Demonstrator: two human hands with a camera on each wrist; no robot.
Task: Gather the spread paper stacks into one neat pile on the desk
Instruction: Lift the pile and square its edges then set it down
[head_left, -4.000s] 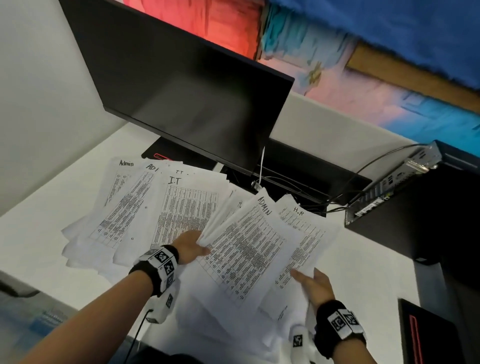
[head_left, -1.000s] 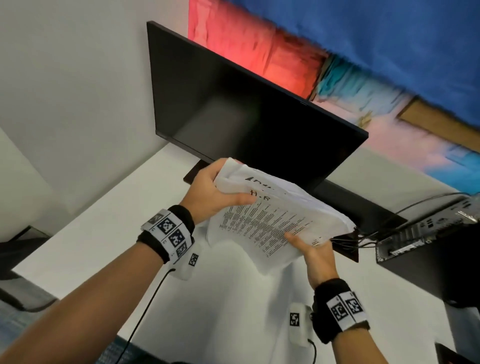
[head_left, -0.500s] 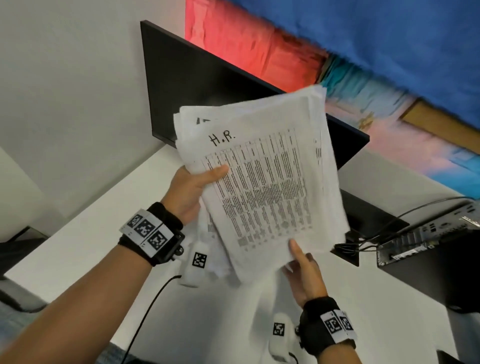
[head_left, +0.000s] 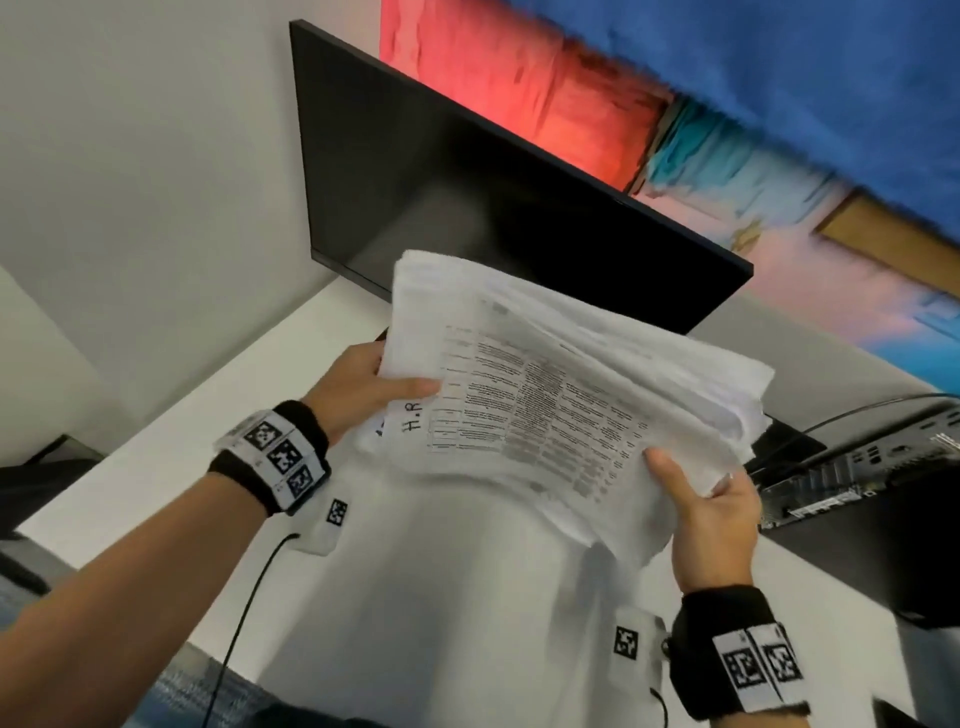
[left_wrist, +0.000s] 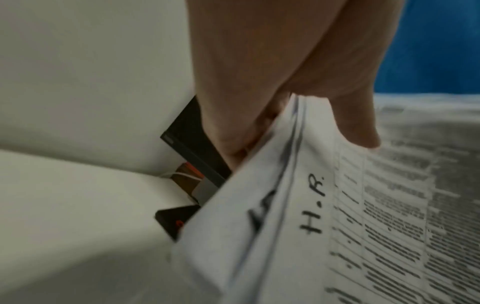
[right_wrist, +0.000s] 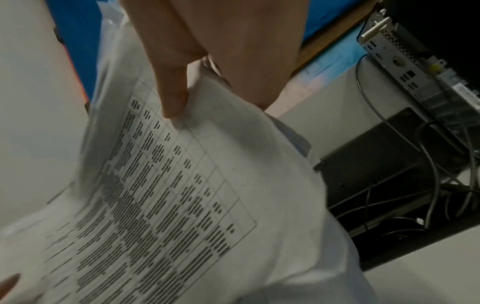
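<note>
A thick pile of printed sheets (head_left: 561, 395) is held in the air above the white desk (head_left: 441, 597), in front of the monitor. Its top sheet carries a table of text and a handwritten "H.R." (left_wrist: 314, 205) at the left end. My left hand (head_left: 374, 389) grips the pile's left end, thumb on top and fingers underneath (left_wrist: 355, 125). My right hand (head_left: 701, 499) grips the right near corner, with its thumb (right_wrist: 174, 98) pressed on the top sheet. The pile lies sideways, sheets fanned unevenly along the far right edge.
A black monitor (head_left: 467, 208) stands close behind the pile. A black computer case (head_left: 857, 499) with cables (right_wrist: 428, 174) sits at the right on the desk. A grey partition wall (head_left: 130, 182) bounds the left side. A thin cable (head_left: 249, 613) hangs from my left wrist.
Four seconds ago the sheets lay spread on the desk; now both hands hold them lifted as one pile. In the last half second the pile turned from upright to sideways.
</note>
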